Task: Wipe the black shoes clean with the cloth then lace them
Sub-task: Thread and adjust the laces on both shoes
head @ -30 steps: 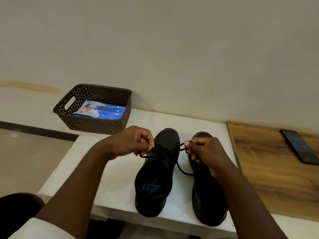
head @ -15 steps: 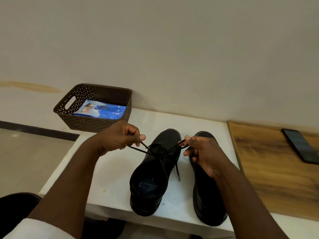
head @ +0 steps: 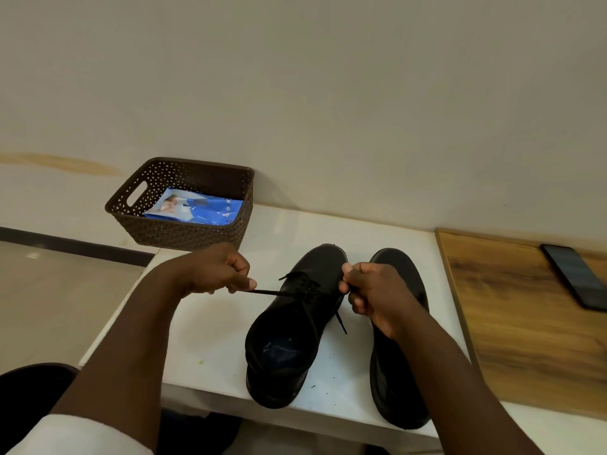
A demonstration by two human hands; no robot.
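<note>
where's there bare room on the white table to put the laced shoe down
Bare white table lies between the left hand and the left shoe, in front of the brown basket. Another bare strip runs behind the shoe toes, by the wall. It is crowded between the two shoes, where the right hand and lace sit.

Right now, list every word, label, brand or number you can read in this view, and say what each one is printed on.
No text can be read.
Blue packet in the brown basket: carries a picture and small white marks, too blurred to read.
Insole of the left black shoe: a faint bluish patch, nothing readable.
Phone: screen dark, nothing shown.
</note>
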